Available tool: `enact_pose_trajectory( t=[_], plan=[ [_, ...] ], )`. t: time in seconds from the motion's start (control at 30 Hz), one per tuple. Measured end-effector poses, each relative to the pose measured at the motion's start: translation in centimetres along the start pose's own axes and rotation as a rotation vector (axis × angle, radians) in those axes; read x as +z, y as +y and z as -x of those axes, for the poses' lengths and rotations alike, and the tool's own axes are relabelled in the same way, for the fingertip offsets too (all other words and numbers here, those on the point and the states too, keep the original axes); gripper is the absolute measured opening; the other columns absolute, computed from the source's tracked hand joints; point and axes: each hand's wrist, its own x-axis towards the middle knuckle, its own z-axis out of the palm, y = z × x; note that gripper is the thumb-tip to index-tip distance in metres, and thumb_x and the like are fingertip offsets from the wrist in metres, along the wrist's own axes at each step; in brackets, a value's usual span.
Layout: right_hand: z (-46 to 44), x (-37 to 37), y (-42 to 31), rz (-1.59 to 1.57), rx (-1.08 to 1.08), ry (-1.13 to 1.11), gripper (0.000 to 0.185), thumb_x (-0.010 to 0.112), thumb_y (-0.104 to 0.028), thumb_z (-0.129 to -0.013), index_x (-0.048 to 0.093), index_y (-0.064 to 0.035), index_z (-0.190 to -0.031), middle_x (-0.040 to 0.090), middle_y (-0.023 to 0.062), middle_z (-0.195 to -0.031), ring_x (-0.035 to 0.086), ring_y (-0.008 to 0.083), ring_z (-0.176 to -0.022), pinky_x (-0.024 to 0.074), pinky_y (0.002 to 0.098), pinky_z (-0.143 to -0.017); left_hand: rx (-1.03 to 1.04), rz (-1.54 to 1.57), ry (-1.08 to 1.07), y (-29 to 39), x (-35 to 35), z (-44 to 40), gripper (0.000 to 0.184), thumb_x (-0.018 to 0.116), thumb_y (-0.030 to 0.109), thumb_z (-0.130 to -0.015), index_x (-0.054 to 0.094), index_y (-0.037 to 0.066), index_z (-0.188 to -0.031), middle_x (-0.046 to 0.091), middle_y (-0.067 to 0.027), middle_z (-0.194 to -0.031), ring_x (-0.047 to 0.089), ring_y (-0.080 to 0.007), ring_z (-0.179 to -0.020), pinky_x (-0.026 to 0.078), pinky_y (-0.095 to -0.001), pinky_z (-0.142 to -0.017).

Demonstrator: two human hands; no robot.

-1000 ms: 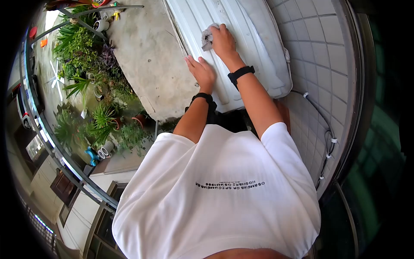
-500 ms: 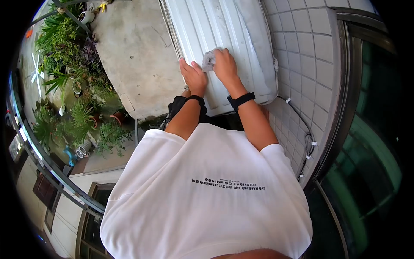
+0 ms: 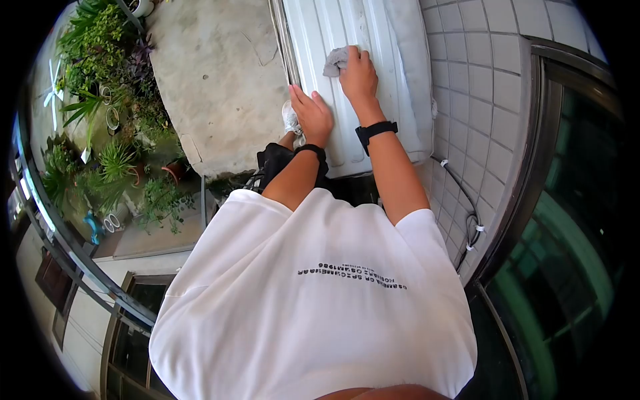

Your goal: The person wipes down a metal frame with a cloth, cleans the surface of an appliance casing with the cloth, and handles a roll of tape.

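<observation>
Holding a bunched cloth [image 3: 335, 63], right hand [image 3: 359, 79] sits well up the panel [image 3: 410, 100]. Head view, the only one.

Cloth: gray, crumpled, bunched at the fingertips on the left side of the hand, against the white ribbed face. Looks pressed to the surface; how hard, cannot tell. Right fingers curled around it, a firm enough grasp by the look of it.

Change: half a second ago cloth and hand were lower, closer to the body; a half second before that, up high again. Now back out, right forearm straighter. My reading: a to-and-fro rubbing stroke, at or near its far end, so the work is mid-course rather than finished. Whether the face is any cleaner, cannot tell from here.

Left hand [image 3: 315, 120]: fingers extended, grasping nothing that shows, lying along the panel's left edge. Little shifted against that edge in the same span. Probably a brace; whether weight goes through it, cannot tell.

Also new: a white shoe [image 3: 289, 117] shows more plainly just left of that hand, the camera having shifted.

Surroundings: concrete [image 3: 207, 80] left of the panel, plants [image 3: 93, 53] beyond, tiled wall [image 3: 460, 80] to the right, a dark cable [image 3: 463, 188] running down it.
</observation>
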Motion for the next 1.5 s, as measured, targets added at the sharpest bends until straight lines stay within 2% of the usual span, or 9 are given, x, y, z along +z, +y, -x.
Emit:
enact_pose_trajectory(
  t=[0.13,0.37,0.57,0.67,0.77,0.87,1.03,1.3,1.5],
  plan=[
    [4.5,-1.7,-0.1,0.070,0.074,-0.163,0.056,0.071,-0.008,-0.078,0.053,-0.0133,-0.131,0.057,0.0161,-0.119,0.061,0.0390,-0.107,0.0537,0.0497,-0.084,-0.006,0.000,-0.002,-0.7,-0.1,0.4,0.057,0.041,0.024,-0.102,0.031,-0.013,-0.143,0.031,-0.0320,-0.150,0.031,-0.0469,-0.139,0.025,-0.0490,-0.116],
    [13.9,-3.0,1.9,0.263,0.152,-0.416,0.047,0.071,-0.006,-0.076,0.053,-0.0103,-0.120,0.059,0.0168,-0.110,0.065,0.0410,-0.096,0.0545,0.0503,-0.079,0.028,0.097,0.011,-1.0,-0.5,-0.1,0.053,0.045,0.024,-0.101,0.038,-0.012,-0.139,0.042,-0.0315,-0.138,0.041,-0.0471,-0.127,0.033,-0.0511,-0.108],
    [16.4,-0.9,0.5,0.294,0.119,-0.260,0.043,0.068,-0.004,-0.078,0.052,-0.0045,-0.118,0.059,0.0209,-0.107,0.066,0.0416,-0.090,0.0549,0.0505,-0.076,-0.284,0.401,-0.084,-2.0,-2.2,-4.4,0.049,0.046,0.030,-0.101,0.048,-0.010,-0.129,0.047,-0.0321,-0.130,0.044,-0.0459,-0.123,0.033,-0.0472,-0.108],
    [14.4,-1.0,-0.3,0.180,0.123,-0.168,0.046,0.067,-0.002,-0.080,0.051,-0.0023,-0.122,0.057,0.0227,-0.112,0.062,0.0426,-0.100,0.0536,0.0507,-0.083,-0.296,0.276,-0.198,-5.4,-3.7,-8.7,0.045,0.048,0.033,-0.100,0.058,-0.008,-0.118,0.059,-0.0288,-0.116,0.053,-0.0426,-0.113,0.040,-0.0457,-0.101],
    [11.1,1.5,-0.1,0.145,-0.010,-0.015,0.050,0.067,0.000,-0.079,0.049,-0.0013,-0.126,0.052,0.0264,-0.124,0.055,0.0452,-0.115,0.0478,0.0516,-0.096,-0.263,0.245,-0.459,-12.4,-2.8,-10.7,0.053,0.051,0.041,-0.098,0.053,-0.002,-0.130,0.063,-0.0180,-0.119,0.061,-0.0342,-0.105,0.045,-0.0443,-0.095],
    [9.2,3.0,-0.8,0.053,-0.084,0.136,0.052,0.066,0.002,-0.079,0.049,-0.0012,-0.128,0.044,0.0284,-0.135,0.045,0.0468,-0.125,0.0399,0.0521,-0.106,-0.476,0.295,-0.822,-12.1,-5.0,-10.9,0.054,0.053,0.044,-0.097,0.054,0.002,-0.131,0.063,-0.0128,-0.122,0.061,-0.0258,-0.108,0.045,-0.0408,-0.094],
    [12.0,1.7,0.5,-0.081,-0.063,0.060,0.057,0.066,0.002,-0.078,0.049,-0.0034,-0.131,0.039,0.0285,-0.139,0.043,0.0464,-0.128,0.0397,0.0521,-0.107,-0.550,0.384,-0.998,-11.4,-5.2,-7.8,0.055,0.058,0.054,-0.095,0.055,0.007,-0.124,0.063,-0.0080,-0.111,0.063,-0.0177,-0.103,0.047,-0.0365,-0.089],
    [20.8,-1.5,3.6,0.014,-0.028,-0.227,0.066,0.072,-0.001,-0.075,0.048,-0.0088,-0.137,0.045,0.0284,-0.134,0.048,0.0482,-0.122,0.0442,0.0491,-0.103,-0.444,0.390,-0.900,-13.3,-3.6,-7.1,0.038,0.075,0.031,-0.088,0.054,0.001,-0.100,0.065,-0.0073,-0.086,0.068,-0.0158,-0.071,0.052,-0.0270,-0.058],
    [18.7,-0.1,4.1,0.069,-0.129,-0.089,0.056,0.071,-0.004,-0.079,0.053,-0.0074,-0.132,0.051,0.0251,-0.130,0.052,0.0437,-0.118,0.0459,0.0478,-0.099,-0.234,0.414,-0.878,-15.1,-3.0,-6.3,0.030,0.072,0.021,-0.089,0.057,-0.002,-0.098,0.068,-0.0108,-0.087,0.069,-0.0173,-0.073,0.056,-0.0307,-0.068]
  ],
)
